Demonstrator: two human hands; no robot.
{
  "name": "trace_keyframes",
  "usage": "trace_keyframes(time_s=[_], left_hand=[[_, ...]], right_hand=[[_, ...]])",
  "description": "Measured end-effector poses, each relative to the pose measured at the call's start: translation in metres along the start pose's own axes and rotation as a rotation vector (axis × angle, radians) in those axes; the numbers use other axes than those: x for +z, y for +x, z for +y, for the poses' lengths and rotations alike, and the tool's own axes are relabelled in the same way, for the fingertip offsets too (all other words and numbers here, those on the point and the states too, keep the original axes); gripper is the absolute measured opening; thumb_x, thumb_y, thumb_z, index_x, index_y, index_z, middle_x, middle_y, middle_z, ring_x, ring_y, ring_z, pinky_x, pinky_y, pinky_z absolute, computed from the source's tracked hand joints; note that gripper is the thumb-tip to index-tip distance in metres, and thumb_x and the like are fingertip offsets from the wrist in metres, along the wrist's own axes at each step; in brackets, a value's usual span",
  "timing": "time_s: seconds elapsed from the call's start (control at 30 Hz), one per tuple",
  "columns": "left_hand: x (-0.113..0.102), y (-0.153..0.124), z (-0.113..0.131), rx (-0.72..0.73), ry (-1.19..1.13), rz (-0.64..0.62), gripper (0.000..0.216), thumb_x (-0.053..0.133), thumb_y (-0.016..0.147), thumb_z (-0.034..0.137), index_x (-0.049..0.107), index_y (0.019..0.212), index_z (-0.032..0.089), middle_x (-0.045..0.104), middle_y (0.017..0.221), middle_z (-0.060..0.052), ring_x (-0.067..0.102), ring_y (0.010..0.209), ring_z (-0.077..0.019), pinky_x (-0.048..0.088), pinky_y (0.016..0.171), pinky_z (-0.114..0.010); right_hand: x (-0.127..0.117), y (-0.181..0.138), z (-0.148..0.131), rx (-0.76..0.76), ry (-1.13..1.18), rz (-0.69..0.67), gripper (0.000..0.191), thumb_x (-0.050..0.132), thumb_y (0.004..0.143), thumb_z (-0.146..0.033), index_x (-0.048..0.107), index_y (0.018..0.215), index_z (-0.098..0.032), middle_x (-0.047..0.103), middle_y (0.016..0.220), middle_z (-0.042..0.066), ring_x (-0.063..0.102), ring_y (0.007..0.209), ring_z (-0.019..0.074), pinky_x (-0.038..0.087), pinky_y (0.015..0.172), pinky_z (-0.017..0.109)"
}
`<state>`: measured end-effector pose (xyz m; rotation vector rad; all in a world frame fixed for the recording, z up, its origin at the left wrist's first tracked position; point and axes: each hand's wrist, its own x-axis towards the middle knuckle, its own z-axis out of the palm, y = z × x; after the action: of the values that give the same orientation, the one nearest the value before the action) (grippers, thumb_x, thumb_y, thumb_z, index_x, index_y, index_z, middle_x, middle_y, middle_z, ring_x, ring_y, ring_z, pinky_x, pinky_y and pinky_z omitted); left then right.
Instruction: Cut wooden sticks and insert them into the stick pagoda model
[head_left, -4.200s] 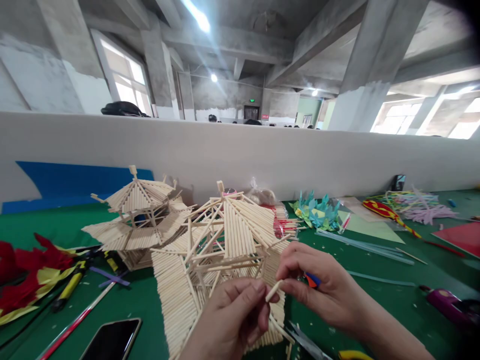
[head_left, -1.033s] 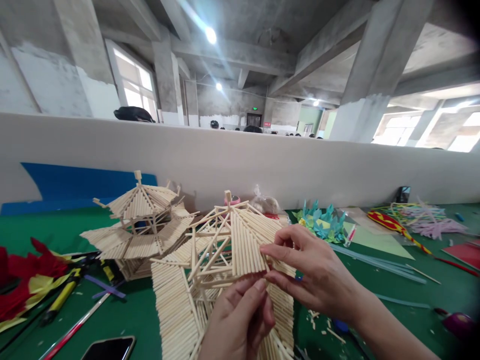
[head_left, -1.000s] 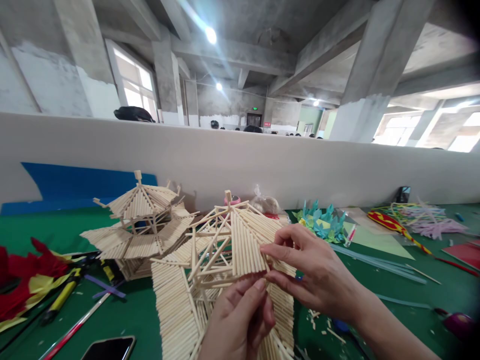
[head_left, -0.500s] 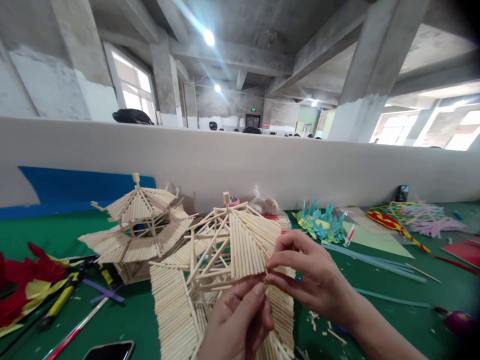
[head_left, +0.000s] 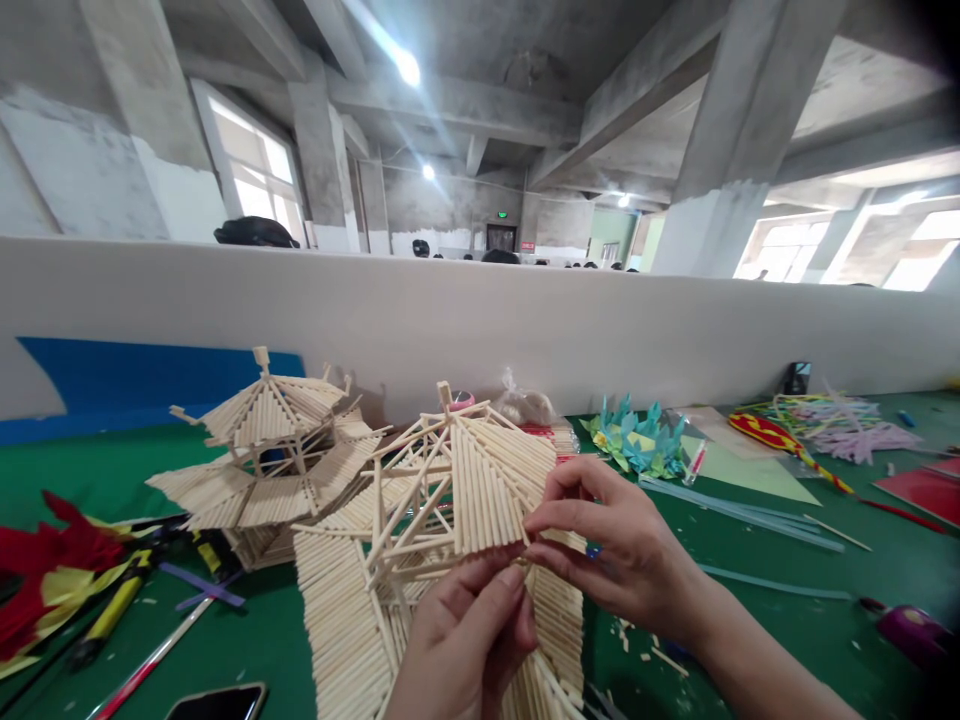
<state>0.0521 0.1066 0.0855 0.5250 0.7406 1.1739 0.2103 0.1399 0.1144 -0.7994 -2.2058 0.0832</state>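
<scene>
A pavilion model made of thin wooden sticks (head_left: 491, 495) stands in front of me, its upper roof partly covered and partly bare frame. At the lower right corner of the covered roof panel, my right hand (head_left: 619, 545) pinches with thumb and forefinger. Just below that roof edge my left hand (head_left: 472, 635) is closed, thumb pressed to the fingers. The fingertips of both hands nearly meet. Whatever lies between them is too small and hidden to make out. A second, more fully roofed stick pavilion (head_left: 274, 440) stands at the left.
A white partition (head_left: 525, 320) rises behind the green table (head_left: 780, 640). On the right lie a blue-green paper lotus (head_left: 637, 437), pale strips (head_left: 742, 512) and a purple tool (head_left: 911, 632). Red paper petals (head_left: 56, 545) and a phone (head_left: 217, 702) lie left. Stick scraps (head_left: 667, 660) are near my right wrist.
The view has shifted slightly, so the things appear a little further left. Both hands stay at the same roof corner, with hardly any change in their grip.
</scene>
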Motion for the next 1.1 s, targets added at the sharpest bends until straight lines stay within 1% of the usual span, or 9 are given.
trace_keyframes(time_s=[0.23,0.43,0.53,0.87,0.97,1.1], left_hand=[[-0.0001,-0.0008,0.0008,-0.002,0.018,0.0,0.024,0.083,0.05,0.025,0.073,0.069,0.014,0.057,0.045,0.001,0.046,0.045,-0.005,0.037,0.047,-0.013],[0.0001,0.0018,0.0005,-0.001,0.032,-0.008,0.024,0.083,0.05,0.027,0.073,0.068,0.014,0.057,0.044,0.001,0.046,0.045,-0.005,0.036,0.047,-0.013],[-0.0001,0.0039,0.0001,-0.002,0.038,-0.014,0.024,0.082,0.051,0.028,0.072,0.068,0.014,0.056,0.045,0.002,0.045,0.045,-0.005,0.035,0.047,-0.013],[-0.0005,0.003,-0.0004,0.0,0.011,-0.012,0.022,0.082,0.051,0.024,0.071,0.067,0.012,0.055,0.044,0.002,0.044,0.043,-0.0041,0.033,0.045,-0.013],[0.0007,0.0035,-0.001,0.014,0.01,-0.015,0.023,0.082,0.052,0.024,0.071,0.069,0.012,0.054,0.043,0.002,0.043,0.043,-0.0038,0.033,0.045,-0.013],[0.0009,0.0035,-0.0015,0.024,0.023,-0.005,0.021,0.082,0.052,0.024,0.071,0.066,0.012,0.053,0.042,0.003,0.042,0.042,-0.0039,0.032,0.044,-0.013]], right_hand=[[0.0,0.0024,-0.001,0.009,0.025,0.007,0.009,0.059,0.08,-0.024,0.064,0.085,-0.018,0.053,0.084,0.004,0.05,0.076,0.0145,0.045,0.065,0.029],[-0.0007,0.0019,-0.0024,0.006,0.038,0.016,0.007,0.06,0.078,-0.022,0.063,0.083,-0.017,0.053,0.084,0.004,0.05,0.077,0.0143,0.044,0.066,0.028],[-0.0003,0.0017,-0.0025,0.013,0.033,0.009,0.007,0.06,0.078,-0.022,0.063,0.083,-0.017,0.053,0.084,0.004,0.05,0.078,0.0144,0.044,0.066,0.029],[0.0017,-0.0006,-0.0033,0.008,0.046,0.024,0.012,0.06,0.079,-0.023,0.063,0.089,-0.017,0.053,0.085,0.005,0.052,0.077,0.0148,0.046,0.065,0.028],[0.0025,-0.0016,-0.0024,0.0,0.04,0.032,0.012,0.059,0.079,-0.023,0.063,0.089,-0.017,0.053,0.086,0.004,0.052,0.078,0.0148,0.046,0.067,0.029],[0.0036,-0.001,-0.001,0.011,0.039,0.027,0.011,0.058,0.079,-0.021,0.063,0.088,-0.017,0.053,0.086,0.004,0.052,0.079,0.0143,0.046,0.071,0.029]])
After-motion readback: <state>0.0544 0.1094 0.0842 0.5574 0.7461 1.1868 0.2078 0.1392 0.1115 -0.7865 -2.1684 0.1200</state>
